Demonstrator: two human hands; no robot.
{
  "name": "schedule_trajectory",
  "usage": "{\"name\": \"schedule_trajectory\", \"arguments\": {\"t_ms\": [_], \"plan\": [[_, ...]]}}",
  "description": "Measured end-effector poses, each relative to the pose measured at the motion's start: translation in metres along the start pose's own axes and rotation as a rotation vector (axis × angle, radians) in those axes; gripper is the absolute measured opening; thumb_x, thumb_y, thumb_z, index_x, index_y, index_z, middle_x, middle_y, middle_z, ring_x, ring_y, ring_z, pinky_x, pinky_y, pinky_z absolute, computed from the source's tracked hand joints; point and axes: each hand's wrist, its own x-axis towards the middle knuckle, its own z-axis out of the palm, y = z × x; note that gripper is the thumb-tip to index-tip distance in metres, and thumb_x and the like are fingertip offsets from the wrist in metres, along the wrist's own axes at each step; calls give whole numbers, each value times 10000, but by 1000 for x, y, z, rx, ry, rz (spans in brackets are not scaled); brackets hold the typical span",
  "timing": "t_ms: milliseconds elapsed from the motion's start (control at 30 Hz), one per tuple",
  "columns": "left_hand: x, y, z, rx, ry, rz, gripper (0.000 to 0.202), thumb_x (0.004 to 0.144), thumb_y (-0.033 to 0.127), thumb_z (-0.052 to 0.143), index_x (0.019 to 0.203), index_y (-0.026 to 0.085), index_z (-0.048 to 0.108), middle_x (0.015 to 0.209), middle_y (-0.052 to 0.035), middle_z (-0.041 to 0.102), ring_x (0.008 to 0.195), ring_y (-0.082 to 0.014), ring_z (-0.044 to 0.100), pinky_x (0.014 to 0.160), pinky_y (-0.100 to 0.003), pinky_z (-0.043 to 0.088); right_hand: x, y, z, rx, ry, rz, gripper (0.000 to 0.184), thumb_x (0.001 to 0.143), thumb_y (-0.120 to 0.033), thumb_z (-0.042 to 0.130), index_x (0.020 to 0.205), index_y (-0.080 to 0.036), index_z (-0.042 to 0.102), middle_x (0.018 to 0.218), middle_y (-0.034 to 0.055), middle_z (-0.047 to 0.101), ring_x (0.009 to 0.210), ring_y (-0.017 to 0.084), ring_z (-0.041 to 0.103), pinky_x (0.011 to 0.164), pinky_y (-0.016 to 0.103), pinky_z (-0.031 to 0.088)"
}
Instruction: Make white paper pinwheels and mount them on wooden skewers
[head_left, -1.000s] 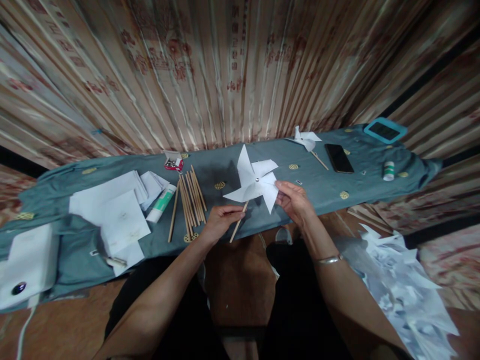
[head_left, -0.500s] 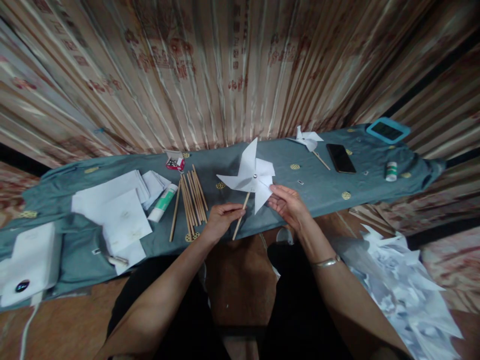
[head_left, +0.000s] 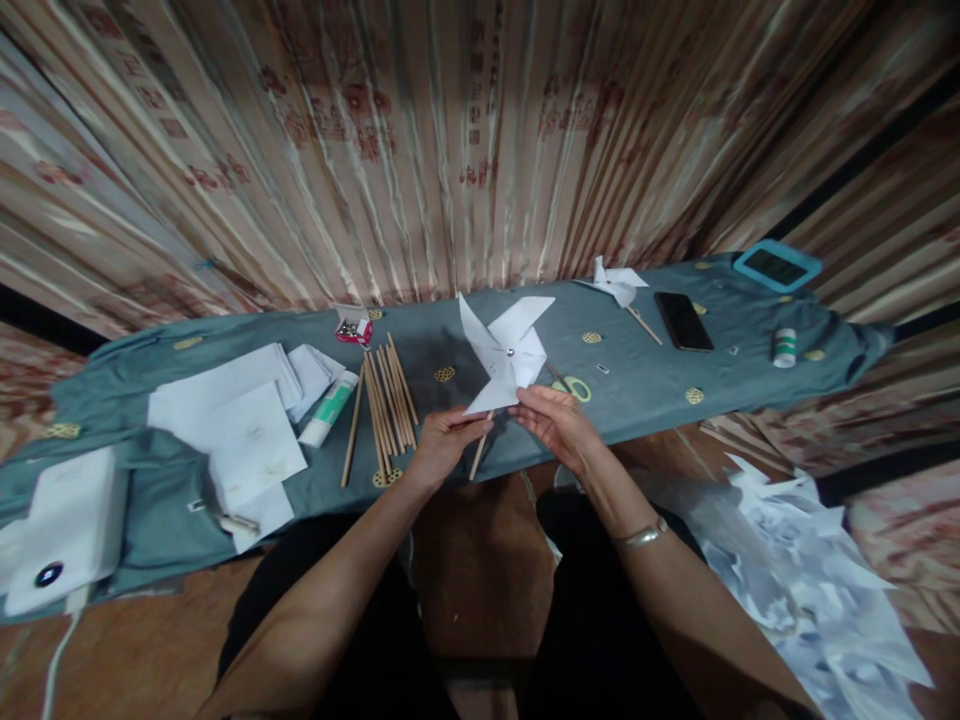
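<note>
A white paper pinwheel (head_left: 510, 350) on a thin wooden stick stands above the near edge of the cloth-covered table, with a small silver pin at its centre. My left hand (head_left: 444, 442) is closed, thumb and fingers pinching the stick just below the blades. My right hand (head_left: 559, 425) has its thumb and fingertips at the lower blade's edge, pinching the paper. Scissors with yellow-green handles (head_left: 576, 388) lie partly hidden behind the pinwheel and my right hand. Several loose wooden sticks (head_left: 390, 395) lie left of my left hand.
Left on the tablecloth (head_left: 262, 335) are a red pin box (head_left: 354, 328), a glue stick (head_left: 328, 408), paper sheets (head_left: 251, 440) and a white power bank (head_left: 71, 525). Right are another pinwheel (head_left: 616, 283), a phone (head_left: 682, 321), a small tube (head_left: 784, 347) and a blue-framed device (head_left: 778, 265). A bag of paper pinwheels (head_left: 810, 570) sits low right.
The pinwheel's blades have turned on the pin. My right hand has moved a little left and down to the lower blade, uncovering the scissors. My left hand still holds the stick.
</note>
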Motion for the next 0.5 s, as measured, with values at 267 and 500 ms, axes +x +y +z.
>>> {"name": "schedule_trajectory", "arguments": {"t_ms": [267, 500], "plan": [[-3, 5, 3, 59, -29, 73, 203, 635, 288, 781, 822, 208, 792, 856, -54, 755, 820, -193, 662, 817, -314, 500, 2, 6, 6, -10, -57, -19, 316, 483, -372, 903, 558, -175, 668, 601, -18, 681, 594, 78, 626, 548, 171, 454], [0, 7, 6, 16, 4, 18, 224, 604, 304, 794, 799, 195, 790, 810, -54, 758, 751, -176, 649, 759, -294, 499, 1, 5, 6, -192, -12, -104, 349, 499, -485, 860, 600, -192, 699, 612, -13, 687, 605, 89, 607, 560, 194, 425]]}}
